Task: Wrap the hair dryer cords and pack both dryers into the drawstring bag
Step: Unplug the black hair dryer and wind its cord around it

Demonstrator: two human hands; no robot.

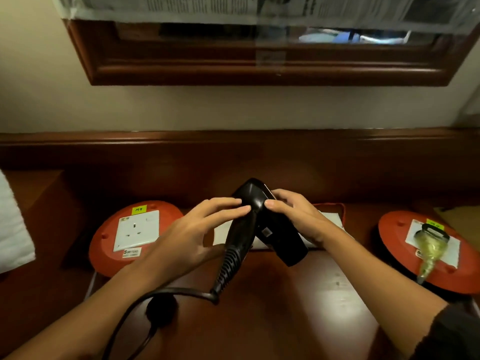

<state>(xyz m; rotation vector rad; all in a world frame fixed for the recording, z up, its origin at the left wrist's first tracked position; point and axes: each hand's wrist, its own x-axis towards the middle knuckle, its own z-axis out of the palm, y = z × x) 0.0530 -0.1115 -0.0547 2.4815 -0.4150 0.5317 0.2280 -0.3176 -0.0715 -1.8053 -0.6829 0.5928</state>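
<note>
A black folding hair dryer [279, 239] is held above the wooden table [298, 307] at the centre. My right hand [298, 216] grips its body, thumb on the hinge and fingers curled behind. My left hand [192, 229] lies beside the handle, its straight fingers pressing on the hinge area. The ribbed strain relief and black cord [181, 291] run down to the lower left. A black plug [161, 310] lies on the table. A white cloth piece with a red edge [332, 216] lies behind my hands; I cannot tell if it is the bag. Only one dryer is in view.
Two red round cord reels with white socket plates stand on the table, one at the left [135, 235] and one at the right [426, 248], the latter with a plug [431, 242] in it. A white pillow [13, 224] sits at far left. A wooden-framed mirror [259, 66] hangs above.
</note>
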